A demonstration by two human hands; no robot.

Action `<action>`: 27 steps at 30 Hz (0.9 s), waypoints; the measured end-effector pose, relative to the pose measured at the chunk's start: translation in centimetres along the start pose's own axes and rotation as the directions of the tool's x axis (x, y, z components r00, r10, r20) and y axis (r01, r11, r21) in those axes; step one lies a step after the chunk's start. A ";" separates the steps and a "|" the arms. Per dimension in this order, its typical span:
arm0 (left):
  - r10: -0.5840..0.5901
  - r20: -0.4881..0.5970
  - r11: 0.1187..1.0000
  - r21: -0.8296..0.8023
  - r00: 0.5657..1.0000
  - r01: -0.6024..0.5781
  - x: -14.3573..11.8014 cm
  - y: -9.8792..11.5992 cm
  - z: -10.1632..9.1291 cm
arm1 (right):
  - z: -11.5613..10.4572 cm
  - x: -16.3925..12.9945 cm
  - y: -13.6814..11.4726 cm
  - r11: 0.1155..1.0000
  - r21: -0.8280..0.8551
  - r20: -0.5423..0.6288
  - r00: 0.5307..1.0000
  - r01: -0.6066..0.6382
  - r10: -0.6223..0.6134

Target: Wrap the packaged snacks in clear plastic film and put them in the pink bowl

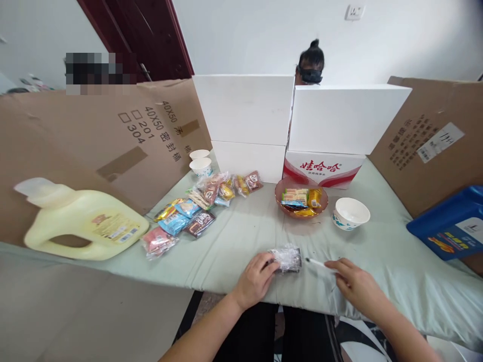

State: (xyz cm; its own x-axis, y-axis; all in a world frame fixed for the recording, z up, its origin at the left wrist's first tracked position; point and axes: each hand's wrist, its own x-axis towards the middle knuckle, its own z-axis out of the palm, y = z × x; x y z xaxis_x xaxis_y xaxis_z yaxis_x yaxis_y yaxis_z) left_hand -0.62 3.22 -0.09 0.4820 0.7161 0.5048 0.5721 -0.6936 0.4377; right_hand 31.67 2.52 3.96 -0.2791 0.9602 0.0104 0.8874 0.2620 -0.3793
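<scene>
Near the front edge of a pale-green, cloth-covered tabletop (247,221), the left hand (257,277) grips a crinkled clear-plastic packet (290,260); the right hand (356,284) pinches a slim white stick (320,263). Beyond: white wall (249,35), dark-red door (147,30).

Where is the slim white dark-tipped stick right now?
In the head view, the stick is low, right of centre, held in the right hand, just right of the crinkled clear plastic packet the left hand touches.
</scene>
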 end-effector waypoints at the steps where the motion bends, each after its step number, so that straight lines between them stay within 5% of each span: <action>1: -0.030 -0.019 0.999 -0.015 0.999 0.030 -0.1 -0.1 0.1 | -0.2 -0.5 1.9 0.998 -0.033 -0.030 0.998 -0.058 0.057; 4: -0.177 -0.050 0.983 -0.053 0.983 0.174 0.3 -0.4 0.3 | -0.1 -2.0 6.1 0.973 -0.134 -0.143 0.975 -0.188 0.168; 6: -0.253 -0.029 0.966 -0.065 0.967 0.251 1.1 -0.2 0.6 | 0.6 -2.3 6.0 0.971 -0.152 -0.247 0.959 -0.183 0.142; 9: -0.259 0.006 0.963 -0.073 0.966 0.258 2.7 0.9 1.5 | 1.8 -1.5 1.4 0.999 -0.045 -0.349 0.937 -0.005 -0.011; 14: -0.302 -0.079 0.939 -0.195 0.950 0.282 3.8 2.3 2.8 | 3.6 1.8 -7.2 0.968 0.017 -0.323 0.917 0.252 -0.233; 16: -0.445 -0.150 0.874 -0.288 0.883 0.391 3.1 1.3 2.3 | 4.1 2.6 -6.8 0.971 0.022 -0.357 0.909 0.237 -0.214; 19: -0.706 -0.207 0.687 -0.431 0.677 0.585 1.1 -1.8 0.3 | 4.2 2.2 -2.8 0.992 0.084 -0.461 0.886 0.092 -0.043; 22: -0.774 -0.342 0.632 -0.455 0.532 0.627 -0.6 -3.9 -2.1 | 3.5 0.6 0.6 0.989 0.132 -0.572 0.810 -0.068 0.132; 24: -0.664 -0.526 0.732 -0.312 0.531 0.606 -0.9 -3.5 -3.3 | 2.8 -0.4 0.4 0.986 0.146 -0.623 0.766 -0.084 0.158; 25: -0.560 -0.603 0.795 -0.200 0.568 0.573 -0.7 -2.8 -3.7 | 2.5 -0.6 -0.6 0.988 0.149 -0.628 0.767 -0.042 0.128; 27: -0.309 -0.627 0.916 0.004 0.715 0.400 0.0 -0.8 -4.0 | 2.1 -0.4 -3.4 0.980 0.143 -0.576 0.817 0.141 -0.034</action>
State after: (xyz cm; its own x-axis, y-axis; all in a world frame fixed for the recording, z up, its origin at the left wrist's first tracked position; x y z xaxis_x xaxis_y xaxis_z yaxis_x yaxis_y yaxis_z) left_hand -3.68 3.48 2.54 -0.2484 0.6779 0.6919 0.7202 -0.3485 0.5999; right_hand 28.02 1.06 3.30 -0.0468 0.8309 0.5544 0.7776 0.3787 -0.5020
